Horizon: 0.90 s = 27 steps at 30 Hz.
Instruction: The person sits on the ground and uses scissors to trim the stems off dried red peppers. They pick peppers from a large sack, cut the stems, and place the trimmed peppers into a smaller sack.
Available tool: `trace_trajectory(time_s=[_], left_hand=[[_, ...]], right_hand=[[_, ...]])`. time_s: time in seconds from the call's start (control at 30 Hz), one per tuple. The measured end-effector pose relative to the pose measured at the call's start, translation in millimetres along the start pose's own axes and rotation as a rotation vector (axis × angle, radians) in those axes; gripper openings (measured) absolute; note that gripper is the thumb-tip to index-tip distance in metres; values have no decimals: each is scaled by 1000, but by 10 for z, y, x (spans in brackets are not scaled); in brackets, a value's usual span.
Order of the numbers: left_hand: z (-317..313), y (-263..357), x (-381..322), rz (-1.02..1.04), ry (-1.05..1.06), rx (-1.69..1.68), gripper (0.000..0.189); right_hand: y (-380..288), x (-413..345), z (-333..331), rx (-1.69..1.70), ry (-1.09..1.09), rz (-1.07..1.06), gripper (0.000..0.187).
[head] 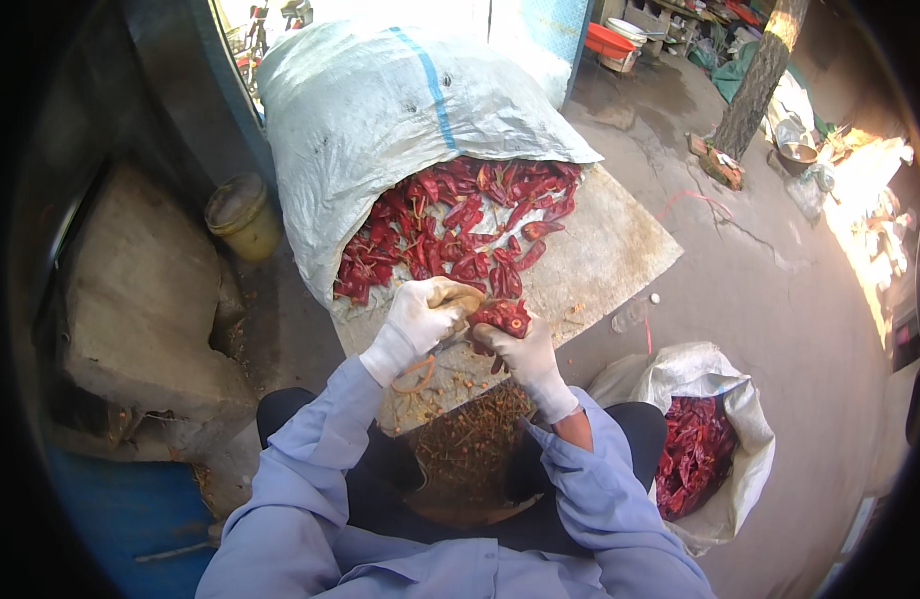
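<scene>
White gloves with brownish, stained fingers cover both of my hands. My right hand (521,350) grips a bunch of dried red chili peppers (505,318), one showing a pale round cut end. Close beside it on the left, my left hand (430,314) has its fingers curled at the bunch; what lies inside them is hidden. An orange loop (417,374) hangs below the left wrist. Just beyond my hands, a heap of dried red chilies (452,232) spills from a large white woven sack (355,97) lying on a pale board (625,239).
At the lower right stands an open white woven sack (755,449) holding red chilies (692,457). Stem scraps (471,442) lie below the board's near edge. A lidded bucket (243,217) is left of the large sack. A tree trunk (759,82) rises at the upper right.
</scene>
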State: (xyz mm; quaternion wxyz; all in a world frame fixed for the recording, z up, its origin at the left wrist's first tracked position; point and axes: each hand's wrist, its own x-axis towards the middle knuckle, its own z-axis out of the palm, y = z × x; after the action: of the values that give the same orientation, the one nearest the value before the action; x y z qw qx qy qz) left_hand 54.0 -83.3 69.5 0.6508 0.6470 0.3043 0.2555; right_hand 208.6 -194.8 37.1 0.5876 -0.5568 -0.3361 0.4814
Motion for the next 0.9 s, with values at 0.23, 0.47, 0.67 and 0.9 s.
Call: trace_trajectory(time_s=[0.23, 0.47, 0.67, 0.9], left_hand=[[-11, 72, -30, 469, -34, 465, 24], [31, 66, -45, -16, -64, 5, 20], [90, -41, -10, -198, -76, -277, 25], [1, -114, 198, -309, 11, -164, 25]], right_hand=[[-15, -20, -2, 249, -117, 49, 21], [-135, -83, -42, -31, -76, 106, 14], [-109, -94, -137, -283, -112, -71, 14], [-108, -100, -150, -205, 57, -145, 18]])
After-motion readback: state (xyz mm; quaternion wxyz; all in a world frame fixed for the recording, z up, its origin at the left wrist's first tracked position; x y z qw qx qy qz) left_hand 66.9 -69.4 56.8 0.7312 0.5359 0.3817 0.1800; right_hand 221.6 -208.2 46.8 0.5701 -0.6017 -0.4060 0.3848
